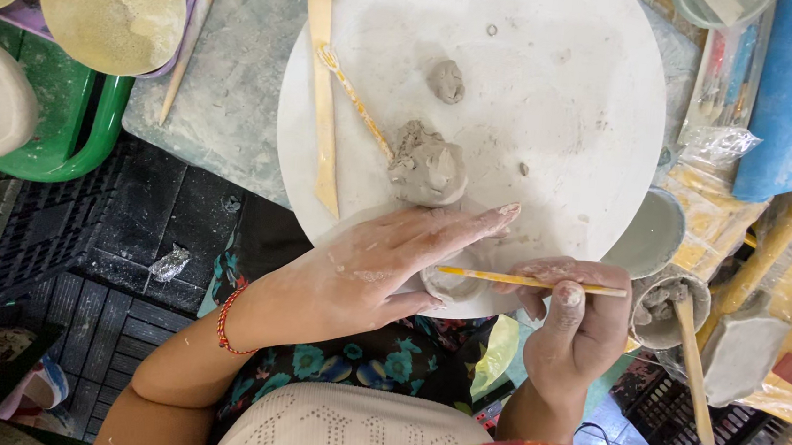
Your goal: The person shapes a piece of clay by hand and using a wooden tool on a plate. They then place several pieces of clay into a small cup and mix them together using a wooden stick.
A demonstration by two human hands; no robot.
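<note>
Both hands on it: my left hand [383,269] cups small grey clay piece [450,283] at round white board's [561,38] near edge, right hand [577,317] pinches thin yellow-handled tool [523,281]. I'd brace it, go light.

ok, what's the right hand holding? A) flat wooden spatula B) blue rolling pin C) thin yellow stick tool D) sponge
C: the right hand pinches a thin yellow stick tool level, its tip on the small clay piece under the left hand; the flat wooden spatula lies untouched on the round board.
</note>
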